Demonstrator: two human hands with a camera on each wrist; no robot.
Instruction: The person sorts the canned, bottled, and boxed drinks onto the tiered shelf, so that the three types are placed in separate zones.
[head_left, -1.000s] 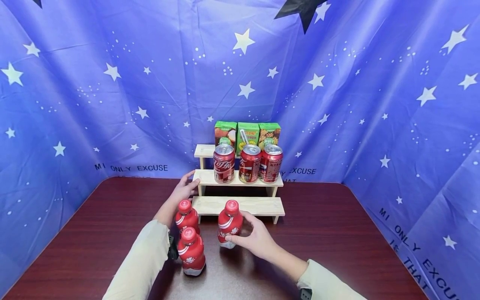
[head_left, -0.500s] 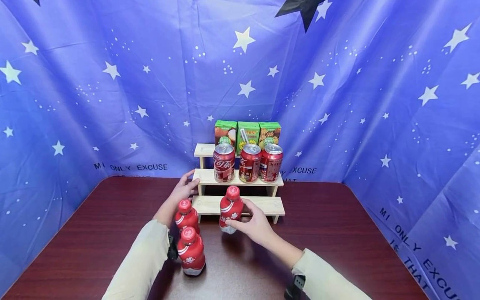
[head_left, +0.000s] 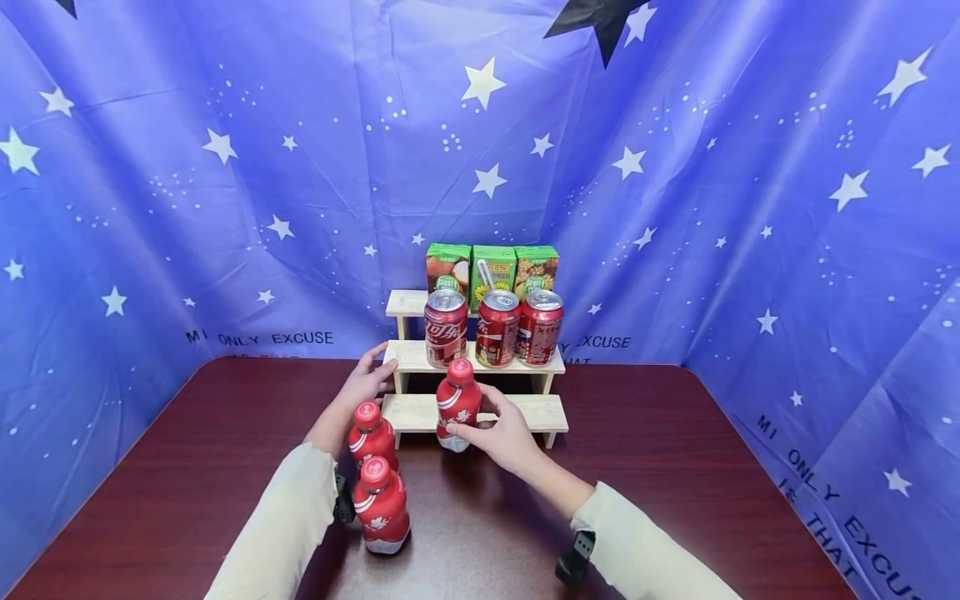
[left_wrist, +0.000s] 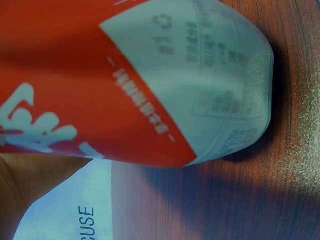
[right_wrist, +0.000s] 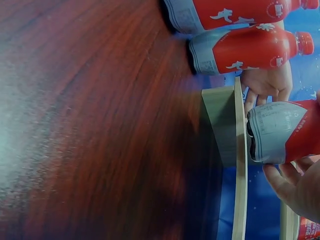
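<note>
Head view: right hand (head_left: 504,433) holds bottle (head_left: 457,403) at shelf (head_left: 525,411) edge.

The dark reddish-brown wooden table (head_left: 660,467) showed a smooth, polished grain with a soft sheen, while the pale three-step wooden rack (head_left: 517,410) looked bare and matt — unvarnished timber. The small red plastic bottles (head_left: 382,504) wore glossy shrink labels, the red metal cans (head_left: 497,329) had shiny silvery tops, and the green paper cartons (head_left: 494,267) looked smooth and printed. Behind them hung a blue star-printed cloth backdrop (head_left: 225,208) — thin, creased, faintly lustrous.
</note>
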